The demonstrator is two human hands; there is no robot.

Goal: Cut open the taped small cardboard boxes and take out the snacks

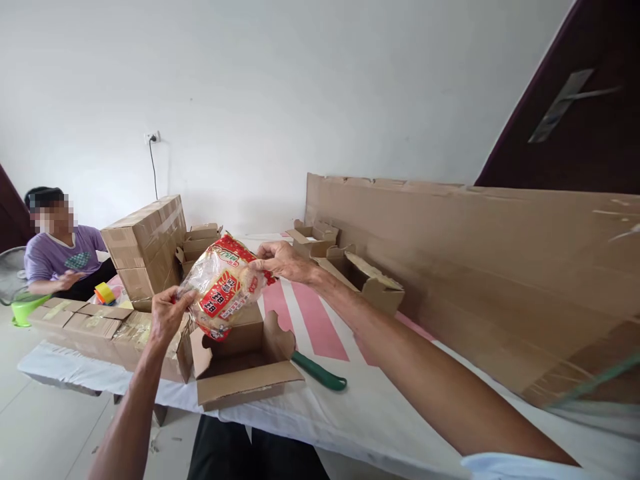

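1. Our left hand (167,315) pinches one end of the snack bag (225,287), fingers closed; our right hand (286,262) pinches the opposite end likewise.
2. We have the snack bag above the open box (245,387).
3. Just right of the open box lies a green handle (320,372).
4. Left of the open box, we see taped cartons (90,337).

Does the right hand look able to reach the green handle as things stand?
Probably yes, if the right hand lets go of the bag: the green handle lies exposed beside the open box.
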